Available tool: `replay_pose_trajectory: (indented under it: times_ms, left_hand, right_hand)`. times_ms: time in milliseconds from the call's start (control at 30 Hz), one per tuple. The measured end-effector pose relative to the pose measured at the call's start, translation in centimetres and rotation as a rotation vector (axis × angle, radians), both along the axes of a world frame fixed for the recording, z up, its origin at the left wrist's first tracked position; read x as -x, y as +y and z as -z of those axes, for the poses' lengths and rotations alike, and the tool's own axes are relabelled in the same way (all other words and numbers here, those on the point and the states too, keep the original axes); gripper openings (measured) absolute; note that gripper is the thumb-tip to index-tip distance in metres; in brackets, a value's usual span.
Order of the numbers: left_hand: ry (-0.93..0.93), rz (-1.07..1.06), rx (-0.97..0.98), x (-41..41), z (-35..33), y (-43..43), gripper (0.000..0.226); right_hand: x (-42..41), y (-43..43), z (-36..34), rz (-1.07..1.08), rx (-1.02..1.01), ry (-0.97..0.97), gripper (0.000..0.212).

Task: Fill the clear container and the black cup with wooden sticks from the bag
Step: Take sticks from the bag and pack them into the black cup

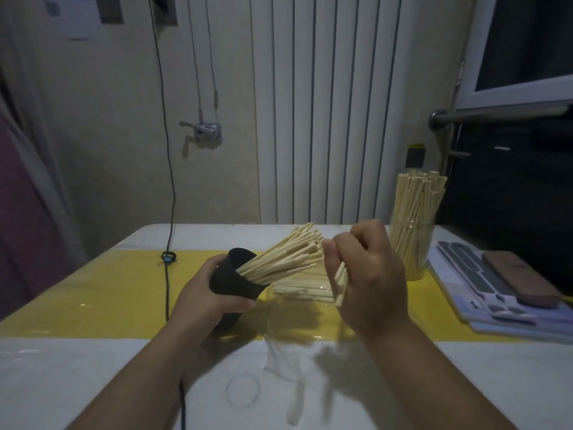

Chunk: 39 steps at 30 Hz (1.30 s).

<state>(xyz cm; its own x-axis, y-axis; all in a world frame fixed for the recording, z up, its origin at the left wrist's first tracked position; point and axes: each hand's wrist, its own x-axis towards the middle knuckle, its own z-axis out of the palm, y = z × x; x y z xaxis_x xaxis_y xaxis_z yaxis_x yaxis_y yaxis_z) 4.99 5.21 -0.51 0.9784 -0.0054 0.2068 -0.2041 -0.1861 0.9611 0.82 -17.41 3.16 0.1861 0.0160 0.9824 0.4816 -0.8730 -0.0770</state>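
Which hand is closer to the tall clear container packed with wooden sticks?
Right. The right hand hovers just left of the clear container, holding sticks; the left hand grips the black cup farther left.

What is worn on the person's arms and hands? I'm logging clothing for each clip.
Nothing visible: the left hand and right hand are bare, with no gloves, rings, watch or bracelets. Both forearms are uncovered to the frame's bottom edge, so no sleeves show.
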Motion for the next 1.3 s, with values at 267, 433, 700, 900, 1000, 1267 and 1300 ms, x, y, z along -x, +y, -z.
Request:
replay_pose_trajectory:
  times_ms: [267, 433, 700, 900, 1000, 1267, 1300]
  left_hand:
    - [-0.031, 0.035, -0.067, 0.0, 0.0, -0.1, 0.075]
    - [-0.047, 0.05, -0.13, 0.0, 0.0, -0.1, 0.075]
    - [-0.081, 0.035, -0.169, -0.1, 0.0, -0.3, 0.078]
    - [-0.082, 0.039, -0.171, 0.2, -0.2, -0.4, 0.075]
    - [-0.077, 0.053, -0.183, 0.4, -0.3, -0.4, 0.079]
    - [-0.077, 0.048, -0.167, 0.1, -0.1, -0.3, 0.079]
    - [-0.079, 0.053, -0.172, 0.1, -0.1, -0.3, 0.079]
  right_hand:
    - [0.6, 0.8, 0.1, -0.346, -0.265, 0.03, 0.017]
    - [1.1, 1.5, -0.7, -0.575, -0.617, 0.276, 0.032]
    - [1.2, 1.4, -1.0, -0.495, -0.725, 0.466, 0.035]
    - [0.0, 0.7, -0.4, -0.38, -0.718, 0.521, 0.032]
    - [-0.6, 0.6, 0.0, -0.368, -0.775, 0.607, 0.027]
    - [0.1, 0.6, -0.5, -0.512, -0.942, 0.589, 0.021]
    - [0.0, 0.7, -0.5, -0.478, -0.918, 0.579, 0.021]
